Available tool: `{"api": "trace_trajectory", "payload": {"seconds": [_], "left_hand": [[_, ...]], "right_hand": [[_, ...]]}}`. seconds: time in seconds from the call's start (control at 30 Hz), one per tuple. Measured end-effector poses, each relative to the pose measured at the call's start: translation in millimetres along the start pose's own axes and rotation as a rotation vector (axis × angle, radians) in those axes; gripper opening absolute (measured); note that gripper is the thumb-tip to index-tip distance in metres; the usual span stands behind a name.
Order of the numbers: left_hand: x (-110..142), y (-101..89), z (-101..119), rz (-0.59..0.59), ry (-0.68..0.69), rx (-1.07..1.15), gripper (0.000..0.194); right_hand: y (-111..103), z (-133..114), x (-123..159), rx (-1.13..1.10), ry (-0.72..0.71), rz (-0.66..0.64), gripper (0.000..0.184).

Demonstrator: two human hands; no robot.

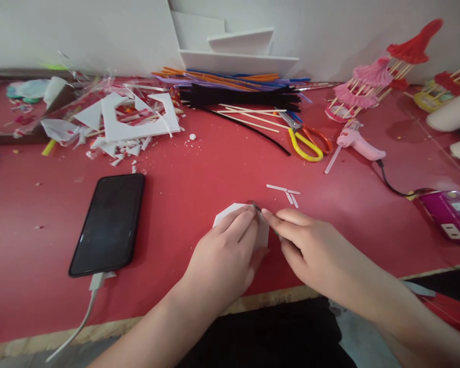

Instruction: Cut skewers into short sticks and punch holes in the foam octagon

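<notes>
Near the table's front edge, my left hand (222,250) is closed over a white foam board piece (263,234) with angled corners and holds it against the red tabletop. My right hand (310,243) grips a craft knife (255,206). Its dark blade tip touches the far edge of the foam board, close to my left fingertips. Most of the knife's handle is hidden in my right fingers. Several thin white offcut strips (283,189) lie just beyond my right hand.
A phone (109,225) with a white cable lies left. Behind are foam scraps (138,125), pipe cleaners (237,94), wooden sticks (253,120) and yellow-and-orange-handled scissors (306,145). At right sit a pink glue gun (362,143), a purple power strip (448,214) and a pink tiered model (364,89).
</notes>
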State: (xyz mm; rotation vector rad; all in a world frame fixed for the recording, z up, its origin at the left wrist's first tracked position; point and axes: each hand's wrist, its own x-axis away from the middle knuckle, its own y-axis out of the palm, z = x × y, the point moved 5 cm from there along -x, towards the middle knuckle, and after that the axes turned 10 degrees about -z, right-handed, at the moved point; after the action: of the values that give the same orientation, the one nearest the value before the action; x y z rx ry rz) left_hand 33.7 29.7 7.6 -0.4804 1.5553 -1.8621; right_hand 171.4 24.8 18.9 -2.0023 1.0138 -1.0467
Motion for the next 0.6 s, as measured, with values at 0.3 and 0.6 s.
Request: {"api": "trace_trajectory", "payload": {"seconds": [0.3,0.6], "left_hand": [[0,8.7,-1,-0.07,-0.077,0.073,0.039],[1,6.1,-2,0.006,-0.063,0.046,0.035]], "right_hand": [[4,-2,5,0.033,0.011,0.004,0.056],[9,1,12,0.016,-0.007,-0.014,0.057]]}}
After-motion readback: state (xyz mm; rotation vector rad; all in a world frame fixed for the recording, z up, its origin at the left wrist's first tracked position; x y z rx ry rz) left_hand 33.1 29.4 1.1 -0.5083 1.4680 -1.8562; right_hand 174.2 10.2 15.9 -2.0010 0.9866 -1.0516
